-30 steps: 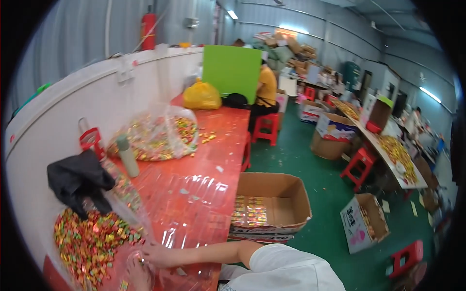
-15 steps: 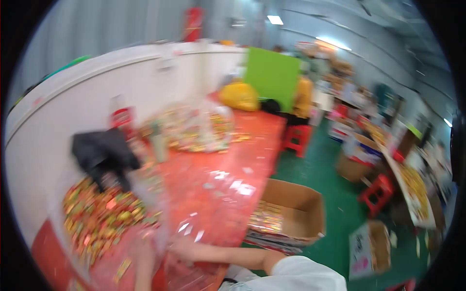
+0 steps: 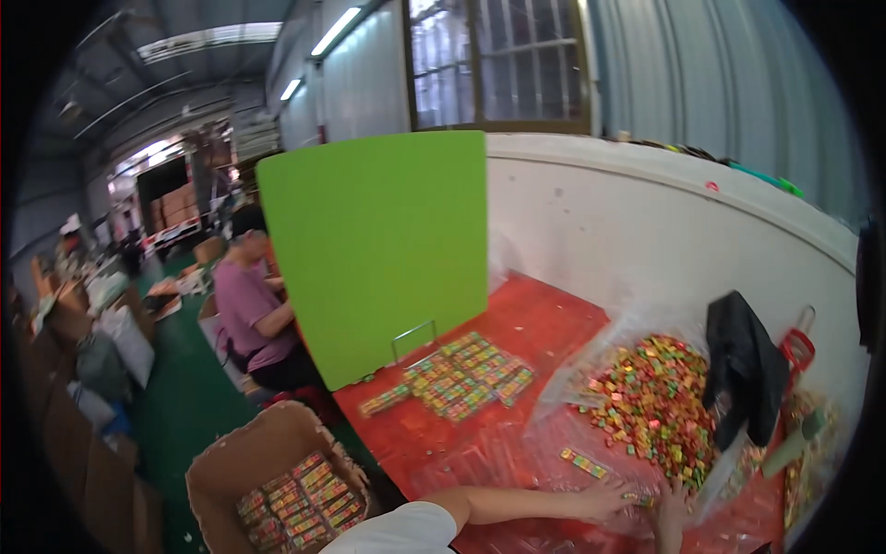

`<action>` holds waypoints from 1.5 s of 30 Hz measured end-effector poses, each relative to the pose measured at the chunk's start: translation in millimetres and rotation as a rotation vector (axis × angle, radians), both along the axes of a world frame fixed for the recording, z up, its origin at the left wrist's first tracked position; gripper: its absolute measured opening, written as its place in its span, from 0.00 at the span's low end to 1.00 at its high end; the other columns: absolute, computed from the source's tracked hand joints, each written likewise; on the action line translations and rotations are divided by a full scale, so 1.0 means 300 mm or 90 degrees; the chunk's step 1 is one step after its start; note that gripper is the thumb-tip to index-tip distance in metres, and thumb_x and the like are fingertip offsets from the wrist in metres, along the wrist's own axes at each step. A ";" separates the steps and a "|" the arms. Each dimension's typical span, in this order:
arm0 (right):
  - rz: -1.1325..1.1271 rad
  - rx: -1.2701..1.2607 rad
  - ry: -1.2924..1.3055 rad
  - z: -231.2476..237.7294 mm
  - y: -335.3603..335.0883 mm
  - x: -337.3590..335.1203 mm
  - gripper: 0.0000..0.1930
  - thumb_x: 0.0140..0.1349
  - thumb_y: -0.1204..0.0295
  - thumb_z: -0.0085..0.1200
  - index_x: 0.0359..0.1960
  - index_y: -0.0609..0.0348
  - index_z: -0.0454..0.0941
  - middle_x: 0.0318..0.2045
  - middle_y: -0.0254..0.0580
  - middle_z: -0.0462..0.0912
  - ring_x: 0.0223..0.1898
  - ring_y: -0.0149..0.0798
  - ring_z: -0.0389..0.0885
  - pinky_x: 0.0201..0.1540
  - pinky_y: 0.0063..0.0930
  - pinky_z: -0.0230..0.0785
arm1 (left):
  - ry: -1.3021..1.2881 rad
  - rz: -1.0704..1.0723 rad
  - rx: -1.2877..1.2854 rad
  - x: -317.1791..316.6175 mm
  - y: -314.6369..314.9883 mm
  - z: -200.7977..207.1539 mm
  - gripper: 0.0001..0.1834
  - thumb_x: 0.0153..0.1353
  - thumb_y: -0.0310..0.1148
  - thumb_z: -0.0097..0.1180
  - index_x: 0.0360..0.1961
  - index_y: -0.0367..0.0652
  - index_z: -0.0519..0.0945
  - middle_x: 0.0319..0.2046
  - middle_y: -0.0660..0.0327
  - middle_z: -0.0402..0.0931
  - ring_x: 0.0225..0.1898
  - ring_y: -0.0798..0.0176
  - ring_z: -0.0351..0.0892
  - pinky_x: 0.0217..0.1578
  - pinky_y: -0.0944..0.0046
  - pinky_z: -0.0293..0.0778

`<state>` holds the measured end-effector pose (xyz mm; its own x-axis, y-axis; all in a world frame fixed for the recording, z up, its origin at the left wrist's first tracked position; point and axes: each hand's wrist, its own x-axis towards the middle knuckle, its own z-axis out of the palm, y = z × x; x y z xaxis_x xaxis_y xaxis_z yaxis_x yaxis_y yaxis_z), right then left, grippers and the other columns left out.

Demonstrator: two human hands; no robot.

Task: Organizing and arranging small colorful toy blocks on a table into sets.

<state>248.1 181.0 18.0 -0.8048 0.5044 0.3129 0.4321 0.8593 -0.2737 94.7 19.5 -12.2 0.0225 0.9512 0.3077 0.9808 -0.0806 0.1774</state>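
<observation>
- Seated co-worker (image 3: 247, 309), purple top: far to the left of the heap of wrapped pieces (image 3: 651, 397).
- Cardboard box (image 3: 221, 452), open, holding rows of packs (image 3: 300, 506): well left of the heap, on its near side.
- Green board (image 3: 378, 249), upright: left of the heap and beyond it.
- Filled packs (image 3: 471, 374), laid flat on the red table (image 3: 554, 314): left of the heap.
- Loose row (image 3: 583, 463), multicoloured: just left of the heap, on its near side.
- Left hand (image 3: 600, 500), white-sleeved: near side of the heap, fingers reaching toward the short strip; whether they gripped could not be told.
- Short strip (image 3: 639, 499): near side of the heap, between the hands.
- Right hand (image 3: 672, 505): at the heap's near edge, fingers pointing toward it; their grip could not be told.
- Black cloth (image 3: 743, 360): just right of the heap.
- Pale green bottle (image 3: 794, 448), tilted: farther right of the heap.
</observation>
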 end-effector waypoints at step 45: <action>0.099 0.077 -0.139 0.009 -0.084 -0.065 0.27 0.49 0.72 0.59 0.55 0.51 0.74 0.49 0.39 0.77 0.55 0.46 0.75 0.57 0.46 0.64 | -0.099 -0.099 0.038 -0.086 -0.222 0.140 0.17 0.59 0.28 0.56 0.51 0.43 0.78 0.51 0.55 0.76 0.54 0.51 0.73 0.55 0.49 0.67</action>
<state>228.6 155.8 20.8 -0.9245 0.3392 0.1738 0.3299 0.9406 -0.0805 68.8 -47.1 29.8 0.1158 0.9202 0.3739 0.9169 -0.2438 0.3160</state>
